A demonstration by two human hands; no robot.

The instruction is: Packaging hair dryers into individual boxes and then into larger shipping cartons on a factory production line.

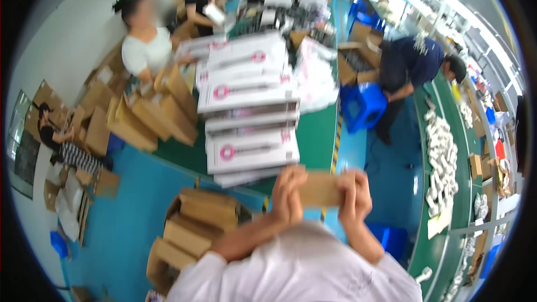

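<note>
The left hand (pixel 286 194) and right hand (pixel 354 194) each pinch one end of a flat brown cardboard piece (pixel 320 188) held up before the stack of white boxes (pixel 250 112), apparently mid-fold, so steady, even pressure seems called for.

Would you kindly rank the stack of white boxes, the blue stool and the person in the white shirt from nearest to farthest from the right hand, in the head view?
From the right hand, which holds a brown cardboard piece:
1. Stack of white boxes, just above and to the left.
2. Blue stool, straight above on the floor.
3. Person in the white shirt, far upper left.
</note>
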